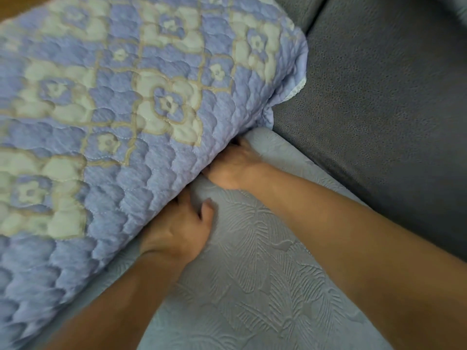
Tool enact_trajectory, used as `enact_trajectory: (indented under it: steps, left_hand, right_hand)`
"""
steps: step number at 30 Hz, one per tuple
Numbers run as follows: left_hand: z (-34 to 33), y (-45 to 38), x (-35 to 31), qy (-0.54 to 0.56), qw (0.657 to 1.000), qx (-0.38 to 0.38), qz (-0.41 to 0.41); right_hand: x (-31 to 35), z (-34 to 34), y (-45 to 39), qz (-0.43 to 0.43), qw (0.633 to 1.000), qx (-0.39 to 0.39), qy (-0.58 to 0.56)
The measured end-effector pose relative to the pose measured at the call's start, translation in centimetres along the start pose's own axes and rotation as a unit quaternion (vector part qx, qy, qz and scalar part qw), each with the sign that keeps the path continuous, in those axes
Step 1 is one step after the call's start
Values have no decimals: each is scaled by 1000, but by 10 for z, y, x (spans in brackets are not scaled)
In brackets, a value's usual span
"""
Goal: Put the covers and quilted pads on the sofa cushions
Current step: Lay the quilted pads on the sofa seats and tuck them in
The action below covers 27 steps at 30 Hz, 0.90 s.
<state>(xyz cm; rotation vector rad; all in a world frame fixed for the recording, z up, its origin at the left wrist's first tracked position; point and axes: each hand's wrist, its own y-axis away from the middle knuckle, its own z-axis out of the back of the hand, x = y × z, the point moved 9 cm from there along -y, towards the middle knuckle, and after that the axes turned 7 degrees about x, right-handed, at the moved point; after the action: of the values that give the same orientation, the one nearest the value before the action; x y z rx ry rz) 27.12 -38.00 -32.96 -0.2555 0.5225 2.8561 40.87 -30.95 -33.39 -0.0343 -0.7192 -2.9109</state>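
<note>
Reaching under the quilted pad (106,117), both hands, left hand (177,231) and right hand (235,165), hide their fingers, so grip is unclear; beneath it the cushion (252,286) looks covered, pad still unfitted.

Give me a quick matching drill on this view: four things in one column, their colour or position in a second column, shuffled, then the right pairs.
Things:
1. quilted pad
2. leaf-embossed cover
3. bare sofa seat
4. right hand

Descriptions:
A. dark grey, at right
B. blue with cream flowers
C. fingers tucked under the pad's edge, farther from the camera than the left hand
D. pale grey, beneath both forearms

Pairs: 1-B, 2-D, 3-A, 4-C
</note>
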Motion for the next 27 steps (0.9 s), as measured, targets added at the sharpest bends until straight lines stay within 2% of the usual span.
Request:
enact_trajectory:
  steps: [4,6,8,10,13,17,19,22,24,27]
  left_hand:
    - [-2,-17,-12,7,999,27,28]
    - [-4,-19,-15,-6,998,48,35]
    - [-2,-10,-20,-18,998,57,29]
    - [-1,20,-31,-15,999,21,-19]
    - [-18,96,-39,-40,992,18,-114]
    - [-29,110,-22,-81,991,71,-79]
    - [-31,102,-23,-89,987,107,-77]
    - [-23,106,-13,-42,979,184,-72]
    - [-7,130,11,34,985,162,-37]
    - [-3,230,75,96,988,118,-3]
  right_hand:
    - [-6,-5,4,-24,1000,-5,13]
    - [-5,-2,25,-51,996,-72,14]
    - [-10,-6,63,-73,985,-148,-40]
    - [-23,-21,106,-104,977,-165,-85]
    - [-47,-46,157,-139,977,-107,-117]
    - [-47,-78,229,-196,963,-37,-182]
    - [-9,-94,273,-188,965,-36,-178]
    - [85,-115,324,-100,981,-26,-163]
    - [130,-130,341,-75,988,21,-134]
    - [145,-129,339,-140,982,9,-126]
